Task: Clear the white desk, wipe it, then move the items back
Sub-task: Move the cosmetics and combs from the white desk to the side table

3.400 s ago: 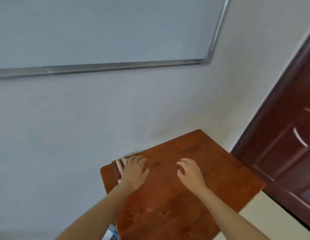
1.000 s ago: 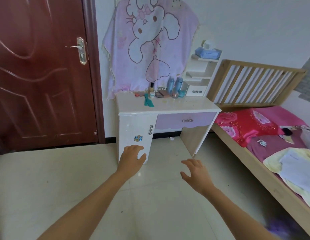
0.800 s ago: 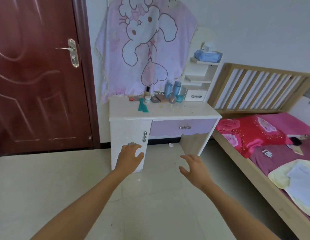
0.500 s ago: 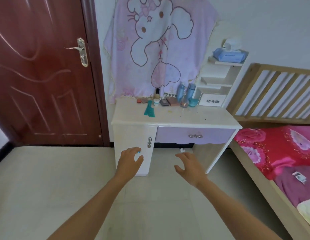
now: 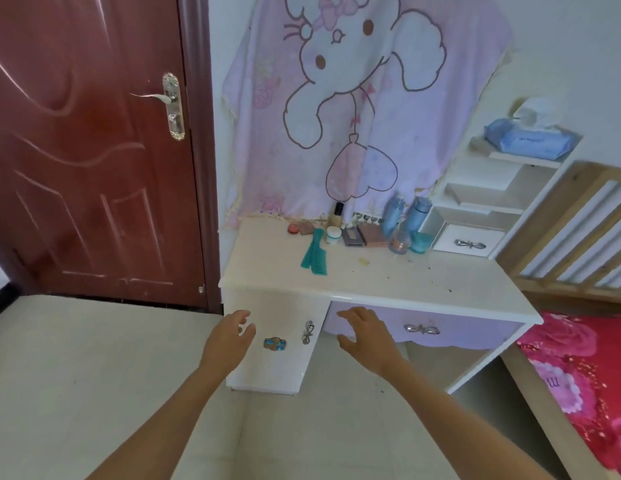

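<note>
the white desk (image 5: pixel 371 282) stands against the wall beside a dark red door (image 5: pixel 87 150), with a pink cartoon blanket (image 5: pixel 364 98) hanging behind it. its top is uncleared: a teal comb (image 5: pixel 314 254) lies left of centre, and along the back edge sit a red round compact (image 5: pixel 293 228), a foundation bottle (image 5: pixel 337 214), a small white jar (image 5: pixel 333 235), two flat palettes (image 5: pixel 354 236), two blue bottles (image 5: pixel 392 213), a glass jar (image 5: pixel 399 241) and a teal cup (image 5: pixel 421 242). small crumbs are scattered over the right half of the top. a white shelf unit (image 5: pixel 482 188) rises at the desk's right rear, with a blue tissue pack (image 5: pixel 529 142) on top. the left hand (image 5: pixel 229 344) is held out before the cabinet door, fingers loose and spread, holding nothing. the right hand (image 5: pixel 366 336) is in front of the left end of the purple drawer (image 5: pixel 468 332), fingers likewise relaxed and empty; whether it touches the drawer cannot be told. a bed (image 5: pixel 579 358) with a red floral cover lies to the right.
</note>
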`<state>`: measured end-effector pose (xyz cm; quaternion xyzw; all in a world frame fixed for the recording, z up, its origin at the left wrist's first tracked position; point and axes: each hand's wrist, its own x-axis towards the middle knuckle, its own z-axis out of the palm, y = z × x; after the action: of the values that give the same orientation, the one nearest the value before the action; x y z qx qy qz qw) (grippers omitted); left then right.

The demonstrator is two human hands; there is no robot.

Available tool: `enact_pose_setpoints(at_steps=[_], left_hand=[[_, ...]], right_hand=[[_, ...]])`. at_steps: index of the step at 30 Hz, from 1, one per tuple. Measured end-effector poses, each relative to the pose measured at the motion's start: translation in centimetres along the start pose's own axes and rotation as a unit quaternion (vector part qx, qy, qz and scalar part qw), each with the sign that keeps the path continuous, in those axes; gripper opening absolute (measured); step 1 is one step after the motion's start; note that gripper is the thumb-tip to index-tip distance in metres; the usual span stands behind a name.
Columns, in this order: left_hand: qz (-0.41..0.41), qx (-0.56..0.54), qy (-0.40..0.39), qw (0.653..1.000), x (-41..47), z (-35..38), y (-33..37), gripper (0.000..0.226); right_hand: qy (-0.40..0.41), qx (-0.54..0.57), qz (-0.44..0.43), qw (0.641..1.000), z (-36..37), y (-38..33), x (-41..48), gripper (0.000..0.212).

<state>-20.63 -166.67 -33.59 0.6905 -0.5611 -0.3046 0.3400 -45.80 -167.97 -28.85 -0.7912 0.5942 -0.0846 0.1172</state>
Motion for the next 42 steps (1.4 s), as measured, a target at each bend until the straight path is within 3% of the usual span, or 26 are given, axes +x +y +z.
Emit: enact_pose_setpoints(at_steps=[5,8,15,28,35,42], left_hand=[[0.023,0.002,-0.009,1.000,6.7,0.6,1.0,0.034],[0.019,0.013,-0.023,0.999,8.5,1.8,0.3,0.035],[-0.019,0.050,-0.044,0.998,13.2,4.3,-0.8,0.036],[-0.052,0.139,0.002,0.989,29.6,8.5,3.8,0.037],[-0.085,0.159,-0.052,0.982,32.6,11.4,3.3,0.039],[-0.074,0.173,-0.083,0.979,37.4,10.2,3.1,0.039]], right_hand=[[0.024,0.065,0.047,0.996,-0.7,1.4,6.5,0.046],[-0.017,0.069,0.058,0.996,1.4,2.1,8.3,0.047],[-0.092,0.099,0.046,0.990,3.8,4.9,14.3,0.047],[-0.133,0.136,-0.019,0.982,2.8,10.6,34.4,0.045],[-0.184,0.138,-0.043,0.972,5.4,11.3,38.7,0.045],[-0.152,0.113,-0.045,0.981,5.8,10.5,42.4,0.044]])
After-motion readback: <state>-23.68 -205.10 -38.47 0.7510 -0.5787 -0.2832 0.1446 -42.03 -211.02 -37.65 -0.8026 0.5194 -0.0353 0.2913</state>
